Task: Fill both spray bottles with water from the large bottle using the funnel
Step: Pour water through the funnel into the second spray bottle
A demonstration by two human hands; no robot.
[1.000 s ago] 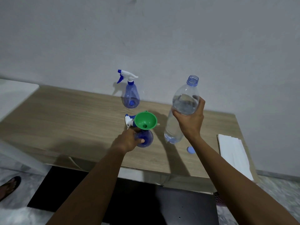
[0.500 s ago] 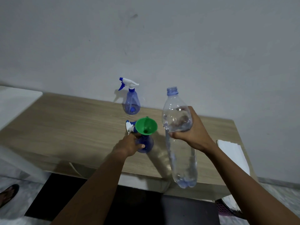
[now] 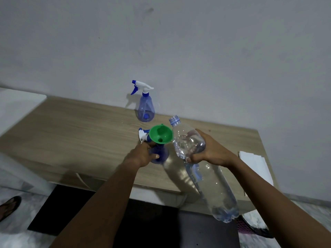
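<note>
at frame centre the left hand [image 3: 141,155] wraps fingers and thumb around the near spray bottle [image 3: 159,154], which carries a green funnel [image 3: 161,134]. the right hand [image 3: 209,152] grips the tilted large water bottle [image 3: 202,169], its uncapped mouth beside the funnel rim, water inside. the far spray bottle [image 3: 145,106] stands above, near the wall.

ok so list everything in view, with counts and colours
table: 1, light wood
near spray bottle: 1, blue, on table
funnel: 1, green, in near spray bottle's neck
large water bottle: 1, clear, tilted, mouth beside funnel
far spray bottle: 1, blue, trigger head on, by wall
loose trigger head: 1, white and blue, left of funnel
folded white sheet: 1, table's right end
sandalled foot: 1, floor, far left
left hand: grips near spray bottle
right hand: grips large water bottle
</note>
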